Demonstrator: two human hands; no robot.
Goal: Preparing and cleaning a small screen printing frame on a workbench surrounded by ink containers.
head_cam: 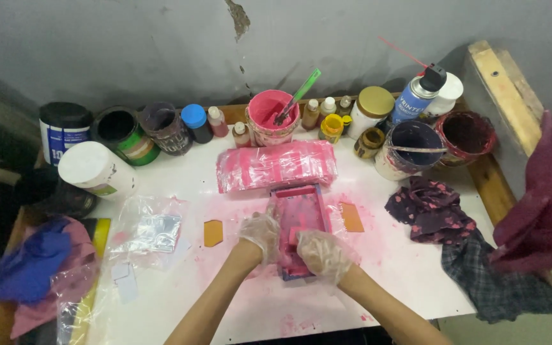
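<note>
Gloves of thin clear plastic covered both hands, which met over a small pink printing frame point(299, 227) lying flat on the white tabletop point(410, 268). The left hand point(260, 234) gripped the frame's left edge, while the right hand point(320, 253) pressed down on its near end, fingers curled over something hidden beneath them. Just beyond the hands lay a stack of pink plastic sleeves point(276, 166), and farther off stood a pink paint tub point(273, 118) with a green-handled stirrer point(298, 96). An orange card point(213, 232) sat just left of the left hand, another orange card point(352, 217) right of the frame. A dark spotted rag point(430, 209) lay well to the right. Judging by the pink smears around it, the frame probably needed steady, even pressure from the left hand, with no sideways slip, so the ink stayed clean.
</note>
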